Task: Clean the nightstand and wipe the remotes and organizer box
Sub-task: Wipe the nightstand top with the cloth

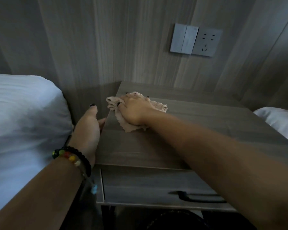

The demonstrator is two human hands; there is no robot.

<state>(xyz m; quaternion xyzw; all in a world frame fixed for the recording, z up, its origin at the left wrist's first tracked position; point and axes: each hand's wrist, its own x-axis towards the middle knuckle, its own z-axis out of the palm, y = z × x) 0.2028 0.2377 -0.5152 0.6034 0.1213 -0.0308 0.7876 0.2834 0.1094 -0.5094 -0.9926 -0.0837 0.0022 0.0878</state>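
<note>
The right hand (134,112) lies flat on a crumpled pinkish cloth (133,126), its fingers spread and pressing down on the fabric rather than curling round it; dark-painted nails show at the far edge of the cloth. The cloth sits on the far left part of the nightstand (198,130) top, its folds spilling out to the left, right and near side of the palm. The right forearm reaches in from the near right, crossing over the nightstand's front edge.

The left hand (88,128) rests against the left edge of the nightstand top, its fingers nearly straight and pointing away, thumb up with a dark nail, fingertips touching the side of the top. It holds nothing. A beaded bracelet (73,157) with black and coloured beads circles the left wrist.

The nightstand is grey wood grain. On its near face is a drawer (148,188) with a dark handle (198,196), partly covered by the right forearm. To the left, just beside the left hand, is a white pillow (23,113). Another bit of white bedding (279,123) shows at the right edge. On the far wood-panel wall (106,39), above the nightstand, are a grey light switch (184,39) and a power socket (207,42) side by side.
</note>
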